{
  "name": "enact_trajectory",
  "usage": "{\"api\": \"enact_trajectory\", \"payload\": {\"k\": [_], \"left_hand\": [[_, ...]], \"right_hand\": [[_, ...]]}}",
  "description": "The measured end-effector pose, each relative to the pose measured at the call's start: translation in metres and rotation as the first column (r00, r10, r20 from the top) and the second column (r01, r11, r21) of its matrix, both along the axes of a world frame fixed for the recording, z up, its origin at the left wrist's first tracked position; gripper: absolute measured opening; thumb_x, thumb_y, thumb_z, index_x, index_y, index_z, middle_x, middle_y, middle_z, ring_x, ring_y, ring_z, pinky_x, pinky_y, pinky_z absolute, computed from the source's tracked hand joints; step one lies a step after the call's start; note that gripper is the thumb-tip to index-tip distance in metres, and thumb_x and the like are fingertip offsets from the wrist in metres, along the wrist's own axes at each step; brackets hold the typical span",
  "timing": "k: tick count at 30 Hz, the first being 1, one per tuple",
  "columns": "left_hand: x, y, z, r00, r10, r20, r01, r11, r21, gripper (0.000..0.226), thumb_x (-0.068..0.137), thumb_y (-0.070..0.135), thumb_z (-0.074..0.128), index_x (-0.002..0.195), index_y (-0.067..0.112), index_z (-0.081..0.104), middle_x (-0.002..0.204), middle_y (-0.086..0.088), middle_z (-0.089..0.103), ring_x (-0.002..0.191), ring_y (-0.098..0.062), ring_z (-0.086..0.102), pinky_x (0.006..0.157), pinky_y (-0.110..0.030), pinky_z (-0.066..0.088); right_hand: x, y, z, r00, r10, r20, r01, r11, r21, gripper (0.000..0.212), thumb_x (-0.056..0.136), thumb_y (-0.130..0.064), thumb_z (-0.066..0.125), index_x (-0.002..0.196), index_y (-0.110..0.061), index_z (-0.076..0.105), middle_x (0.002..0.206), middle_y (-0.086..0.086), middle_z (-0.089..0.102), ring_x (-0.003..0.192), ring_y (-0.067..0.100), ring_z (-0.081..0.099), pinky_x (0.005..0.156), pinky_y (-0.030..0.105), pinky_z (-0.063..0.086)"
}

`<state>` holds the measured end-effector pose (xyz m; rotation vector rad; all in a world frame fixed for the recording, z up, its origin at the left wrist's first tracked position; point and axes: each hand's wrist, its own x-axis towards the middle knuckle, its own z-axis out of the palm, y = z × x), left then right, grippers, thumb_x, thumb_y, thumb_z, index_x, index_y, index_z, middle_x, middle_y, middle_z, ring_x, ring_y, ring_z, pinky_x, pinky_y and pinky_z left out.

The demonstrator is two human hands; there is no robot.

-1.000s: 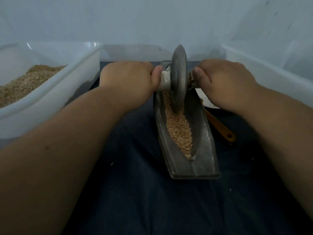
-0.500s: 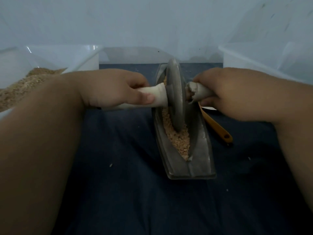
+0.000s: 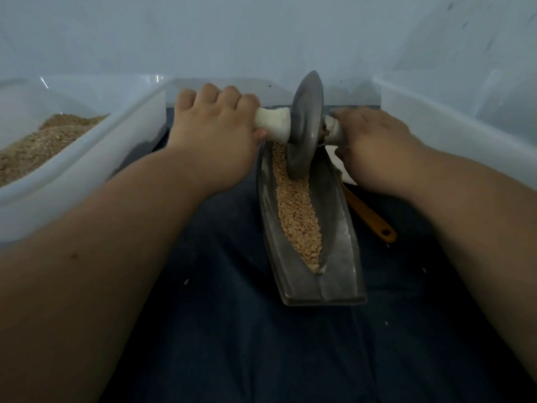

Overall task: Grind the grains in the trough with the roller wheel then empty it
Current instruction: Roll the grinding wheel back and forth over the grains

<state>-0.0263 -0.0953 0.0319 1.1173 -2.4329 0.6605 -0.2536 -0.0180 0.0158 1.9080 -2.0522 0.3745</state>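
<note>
lying lengthwise on the dark blue cloth point(image 3: 232, 344), the grey boat-shaped metal trough point(image 3: 337, 274) holds a strip of tan grains point(image 3: 299, 216) along its groove. an orange-handled utensil point(image 3: 369, 216) lies just beside its right wall. at the trough's far end the grey metal disc roller wheel point(image 3: 305, 126) stands upright in the grains; the left hand point(image 3: 215, 135) and right hand point(image 3: 374, 146) each curl round a white axle handle. a translucent plastic bin point(image 3: 87, 158) of brown meal sits far left.
</note>
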Motion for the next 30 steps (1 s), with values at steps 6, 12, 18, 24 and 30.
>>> {"api": "enact_trajectory", "payload": {"k": [6,12,18,24,30], "left_hand": [[0.026,0.021,0.031,0.983,-0.147,0.111,0.070,0.856,0.512,0.037,0.087,0.057,0.026,0.081,0.025,0.043,0.084,0.000,0.055,0.075,-0.016,0.052,0.068,-0.036,0.037],[0.026,0.015,0.032,0.988,-0.147,0.045,0.098,0.829,0.551,0.037,0.094,0.051,0.030,0.085,0.023,0.051,0.081,0.000,0.055,0.076,-0.016,0.053,0.068,-0.036,0.036],[0.001,-0.004,-0.004,0.979,0.065,-0.191,-0.041,0.991,0.126,0.036,0.101,0.043,0.030,0.126,0.034,0.055,0.126,-0.005,0.053,0.128,-0.032,0.037,0.114,-0.057,0.013],[-0.011,-0.013,-0.017,0.946,-0.021,-0.325,0.036,0.999,0.040,0.040,0.103,0.035,0.030,0.136,0.025,0.051,0.136,-0.001,0.053,0.139,-0.025,0.031,0.117,-0.049,0.006],[0.012,-0.010,0.005,0.984,-0.125,-0.125,0.154,0.955,0.254,0.036,0.102,0.042,0.024,0.098,0.020,0.053,0.094,-0.003,0.058,0.088,-0.029,0.053,0.079,-0.039,0.038]], "right_hand": [[0.013,0.047,0.037,0.982,0.186,0.018,-0.183,0.939,0.292,0.017,0.086,-0.021,0.062,0.097,-0.026,0.050,0.087,-0.004,0.053,0.074,0.016,0.054,0.065,0.040,0.047],[0.011,0.049,0.035,0.987,0.156,0.043,-0.162,0.947,0.277,0.057,0.089,-0.016,0.064,0.140,-0.028,0.042,0.125,0.006,0.057,0.102,0.025,0.057,0.086,0.044,0.048],[0.002,0.007,0.003,0.995,0.080,0.065,-0.070,0.986,-0.150,0.067,0.089,-0.003,0.062,0.149,-0.015,0.036,0.142,0.013,0.047,0.129,0.032,0.039,0.113,0.037,0.020],[-0.004,-0.011,-0.005,0.993,0.032,0.114,-0.006,0.976,-0.217,0.063,0.091,-0.005,0.059,0.149,-0.011,0.034,0.152,0.014,0.037,0.142,0.031,0.029,0.116,0.039,-0.006],[0.010,0.022,0.023,1.000,0.030,0.001,-0.030,0.999,0.017,0.043,0.093,-0.036,0.059,0.134,-0.025,0.052,0.117,0.010,0.060,0.104,0.032,0.056,0.078,0.038,0.041]]}}
